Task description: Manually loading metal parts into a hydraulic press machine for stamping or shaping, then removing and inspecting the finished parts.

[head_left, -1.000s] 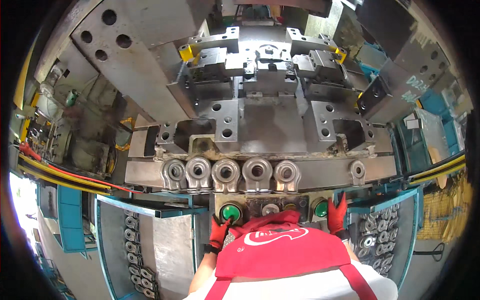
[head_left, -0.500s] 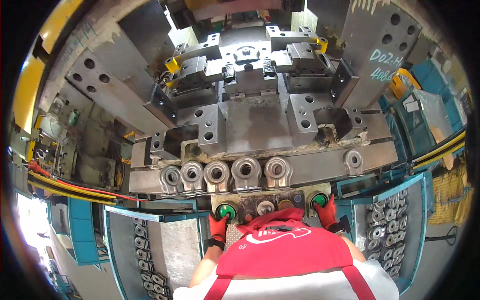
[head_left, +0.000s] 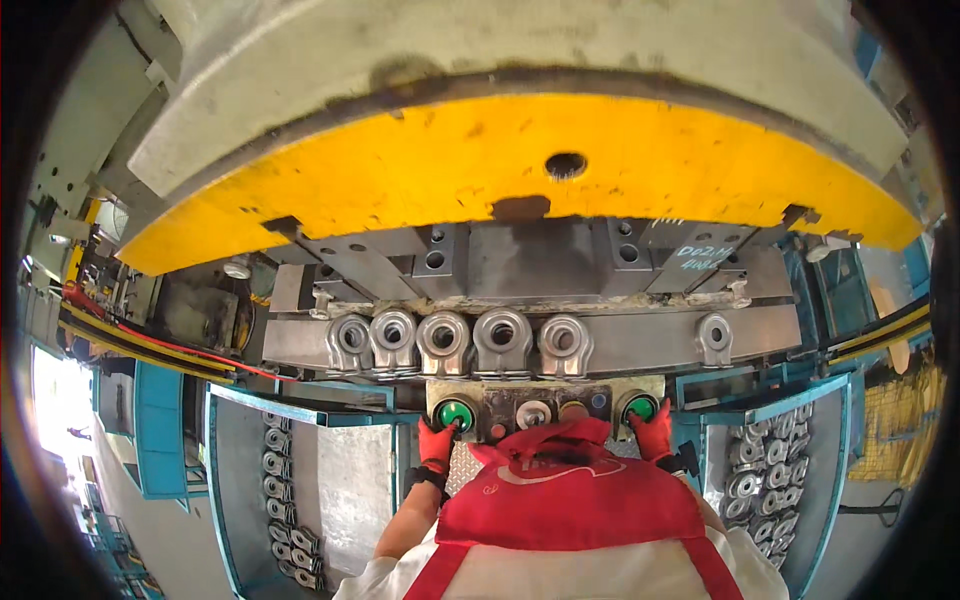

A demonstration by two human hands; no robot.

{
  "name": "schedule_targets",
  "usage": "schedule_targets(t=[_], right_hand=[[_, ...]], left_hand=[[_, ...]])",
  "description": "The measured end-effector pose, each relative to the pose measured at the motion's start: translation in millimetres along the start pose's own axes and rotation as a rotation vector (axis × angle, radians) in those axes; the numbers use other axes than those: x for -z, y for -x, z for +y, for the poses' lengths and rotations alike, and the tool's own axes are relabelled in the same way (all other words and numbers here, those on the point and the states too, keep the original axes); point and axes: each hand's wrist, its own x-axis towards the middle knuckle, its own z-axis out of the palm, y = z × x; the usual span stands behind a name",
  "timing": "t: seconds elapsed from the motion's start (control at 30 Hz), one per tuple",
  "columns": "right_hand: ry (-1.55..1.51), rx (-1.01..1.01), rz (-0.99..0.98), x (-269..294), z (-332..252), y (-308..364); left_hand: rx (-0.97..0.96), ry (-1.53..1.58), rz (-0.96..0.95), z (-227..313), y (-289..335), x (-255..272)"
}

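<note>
My left hand (head_left: 437, 443), in a red glove, is at the left green push button (head_left: 455, 414), thumb on it and fingers spread along its outer side. My right hand (head_left: 652, 434), also gloved in red, touches the right green push button (head_left: 641, 406) the same way. Neither hand holds anything. Both buttons sit on a metal control box (head_left: 487, 397) in front of me. Behind it, several ring-shaped metal parts (head_left: 503, 338) stand in a row on the press bed ledge (head_left: 640, 345). One more ring-shaped part (head_left: 714, 338) stands apart at the right.
A large press slide with a yellow front (head_left: 400, 165) hangs over the lower die (head_left: 525, 262) and hides most of it. Blue-framed bins with similar metal parts stand on both sides, the left bin (head_left: 360, 490) and the right bin (head_left: 715, 470). A red hose (head_left: 190, 349) runs along the left.
The yellow-fronted press slide has come down into view and now covers the upper die area. Both my hands stay on the green buttons.
</note>
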Motion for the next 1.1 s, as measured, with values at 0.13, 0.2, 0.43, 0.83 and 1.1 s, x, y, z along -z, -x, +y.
schedule_targets(t=[0.13, 0.2, 0.43, 0.83, 1.1], right_hand=[[0.004, -0.002, 0.004, 0.3, -0.2, -0.3], [0.035, 0.006, 0.003, 1.2, 0.2, 0.1], [0.031, 0.039, -0.07, 8.8, 1.2, -3.0], [-0.073, 0.019, -0.113, 16.7, -2.9, -1.2], [-0.166, -0.114, -0.005, 10.1, 1.8, 29.4]], left_hand=[[-0.013, -0.006, -0.01, -18.3, -11.8, -2.2], [-0.002, -0.012, -0.009, -17.1, -11.4, -0.7], [-0.067, -0.905, -0.178, 135.3, 57.2, 38.8], [-1.269, -0.32, -0.044, 463.3, 43.1, -100.2], [-0.835, -0.853, 0.017, 585.5, -66.3, -232.5]])
